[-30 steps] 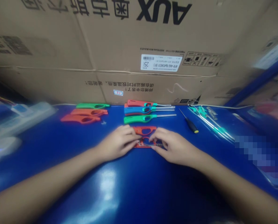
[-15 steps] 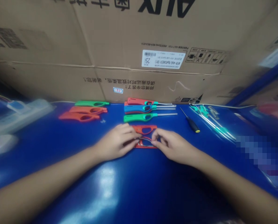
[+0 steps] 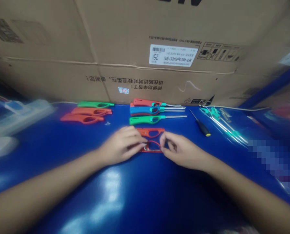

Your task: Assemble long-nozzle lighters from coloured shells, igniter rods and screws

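Observation:
Two red lighter shell halves lie on the blue table between my hands, the upper one (image 3: 152,132) just beyond the lower one (image 3: 151,151). My left hand (image 3: 122,144) rests over their left ends, thumb and index finger pinched on something small and dark at the lower shell; its exact shape is hidden. My right hand (image 3: 181,149) is curled at the lower shell's right end, its thumb and index finger close together. What those fingertips hold, if anything, cannot be made out. A thin wire runs along the opening in the lower shell.
Assembled lighters (image 3: 145,120) with metal tubes lie beyond the shells. Red and green shells (image 3: 86,118) are at the left, near a power strip (image 3: 30,117). At right are a screwdriver (image 3: 202,127), green parts and metal rods (image 3: 227,130). A large cardboard box (image 3: 125,39) stands behind.
The wire between my hands now sits lower, along the lower shell's opening, and my right fingertips have shifted slightly right. The view has tilted down a little.

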A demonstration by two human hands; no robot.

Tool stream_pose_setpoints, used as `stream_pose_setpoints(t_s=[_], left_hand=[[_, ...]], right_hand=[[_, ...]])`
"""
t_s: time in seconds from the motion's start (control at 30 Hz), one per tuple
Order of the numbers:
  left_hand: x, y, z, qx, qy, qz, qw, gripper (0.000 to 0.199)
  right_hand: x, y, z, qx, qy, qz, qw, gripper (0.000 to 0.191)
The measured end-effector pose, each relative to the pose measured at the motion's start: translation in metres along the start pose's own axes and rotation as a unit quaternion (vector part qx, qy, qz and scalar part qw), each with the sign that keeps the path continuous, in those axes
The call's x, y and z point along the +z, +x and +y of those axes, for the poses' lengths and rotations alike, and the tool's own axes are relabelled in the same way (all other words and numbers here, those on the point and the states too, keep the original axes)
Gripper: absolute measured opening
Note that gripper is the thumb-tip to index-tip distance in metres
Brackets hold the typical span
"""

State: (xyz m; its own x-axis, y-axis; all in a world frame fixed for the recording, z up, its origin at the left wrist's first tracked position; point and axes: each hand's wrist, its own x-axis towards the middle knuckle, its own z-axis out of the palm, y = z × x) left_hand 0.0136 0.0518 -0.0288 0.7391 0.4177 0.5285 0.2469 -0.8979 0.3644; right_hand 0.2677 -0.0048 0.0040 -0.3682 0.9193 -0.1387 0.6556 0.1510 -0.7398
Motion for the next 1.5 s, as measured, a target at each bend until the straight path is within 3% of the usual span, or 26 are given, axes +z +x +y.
stream_pose_setpoints(t_s=[0.17,0.47,0.9,1.13,1.5], left_hand=[[-0.0012,0.0003,0.0002,0.010,-0.016,0.014,1.000,0.018],[0.0023,0.0004,-0.0017,-0.016,-0.006,-0.012,1.000,0.019],[-0.0008,-0.0003,0.0047,-0.007,0.019,-0.032,0.999,0.026],[0.0022,-0.0038,-0.0005,0.004,0.016,0.005,1.000,0.023],[0.0048,-0.0023,0.0070,-0.007,0.012,0.004,1.000,0.016]], right_hand=[[0.0003,0.0008,0.0001,-0.002,-0.018,-0.004,1.000,0.009],[0.0032,0.0005,0.0022,-0.094,-0.096,0.023,0.991,0.017],[0.0060,-0.0007,0.0023,-0.100,-0.157,0.037,0.982,0.014],[0.0053,-0.0011,0.0030,-0.101,-0.167,0.044,0.980,0.015],[0.0025,-0.0006,0.0037,-0.100,-0.179,0.044,0.978,0.016]])
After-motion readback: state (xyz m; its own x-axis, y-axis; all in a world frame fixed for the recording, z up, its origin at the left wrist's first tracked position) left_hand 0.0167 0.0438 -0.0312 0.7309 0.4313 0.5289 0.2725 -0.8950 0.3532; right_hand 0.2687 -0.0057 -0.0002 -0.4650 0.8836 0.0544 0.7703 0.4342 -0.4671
